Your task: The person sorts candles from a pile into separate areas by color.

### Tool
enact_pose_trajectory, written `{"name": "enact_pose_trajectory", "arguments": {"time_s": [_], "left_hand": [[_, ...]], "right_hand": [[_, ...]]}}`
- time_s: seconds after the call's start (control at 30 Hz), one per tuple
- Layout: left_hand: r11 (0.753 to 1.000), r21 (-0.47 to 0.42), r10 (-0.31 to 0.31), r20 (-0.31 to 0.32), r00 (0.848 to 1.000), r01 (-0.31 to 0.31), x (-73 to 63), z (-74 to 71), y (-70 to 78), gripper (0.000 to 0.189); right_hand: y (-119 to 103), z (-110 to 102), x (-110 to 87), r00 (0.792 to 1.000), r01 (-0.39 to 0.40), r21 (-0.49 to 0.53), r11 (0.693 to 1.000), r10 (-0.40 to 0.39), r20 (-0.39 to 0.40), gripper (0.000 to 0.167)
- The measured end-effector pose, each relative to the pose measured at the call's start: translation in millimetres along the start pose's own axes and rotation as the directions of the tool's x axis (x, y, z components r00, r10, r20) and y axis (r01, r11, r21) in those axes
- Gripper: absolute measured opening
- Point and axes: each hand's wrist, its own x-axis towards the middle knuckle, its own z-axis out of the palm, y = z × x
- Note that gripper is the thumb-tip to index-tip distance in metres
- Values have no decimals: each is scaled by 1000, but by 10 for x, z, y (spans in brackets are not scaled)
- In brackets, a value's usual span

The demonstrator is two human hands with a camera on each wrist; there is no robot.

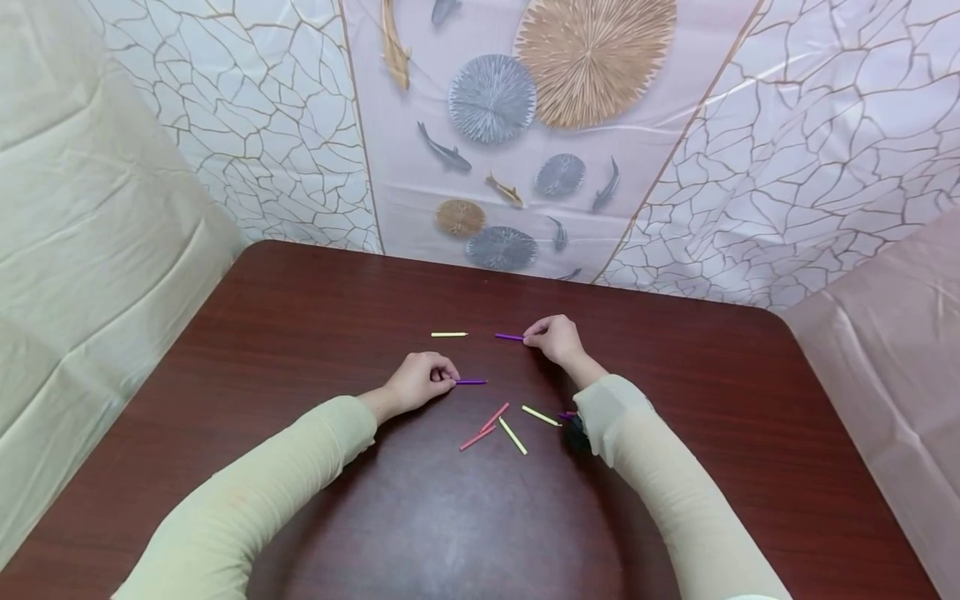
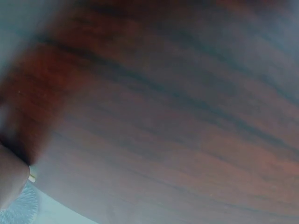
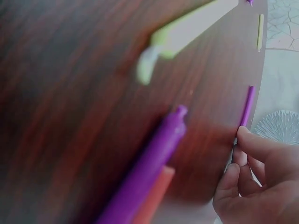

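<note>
Near the middle of the table, my left hand [image 1: 422, 380] pinches one end of a slim purple crayon [image 1: 472, 382], whose tip points right. Farther back, my right hand [image 1: 555, 337] holds the right end of another purple crayon [image 1: 509, 337] between thumb and fingertips; the right wrist view shows this crayon [image 3: 248, 105] low over the tabletop. A yellow crayon [image 1: 449, 334] lies at the back, left of the crayon in my right hand. Only a bit of my left hand [image 2: 11, 177] shows at the left wrist view's edge.
Two red crayons [image 1: 477, 438] and two yellow crayons [image 1: 513, 436] lie loosely in front of my hands. By my right sleeve [image 1: 618, 417] lie another purple crayon [image 3: 145, 172] and a red one [image 3: 156, 193], partly covered. Patterned sheets [image 1: 491, 192] hang behind the dark wooden table [image 1: 300, 292].
</note>
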Motion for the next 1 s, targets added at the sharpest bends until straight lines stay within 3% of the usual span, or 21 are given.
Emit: {"name": "enact_pose_trajectory", "arguments": {"time_s": [0.23, 0.43, 0.67, 1.0], "left_hand": [[1000, -16, -3, 1, 1000, 3, -7, 9, 26, 4], [1000, -21, -6, 1, 1000, 6, -5, 14, 32, 4], [999, -24, -23, -3, 1000, 23, -17, 15, 9, 4], [999, -34, -13, -14, 1000, 13, -8, 47, 10, 4]], "right_hand": [[92, -146, -44, 998, 50, 67, 996, -49, -28, 20], [201, -413, -213, 999, 22, 114, 993, -16, -48, 25], [407, -634, -527, 1000, -14, 240, 971, 13, 8, 29], [728, -672, -989, 996, 43, 208, 977, -57, 64, 27]]}}
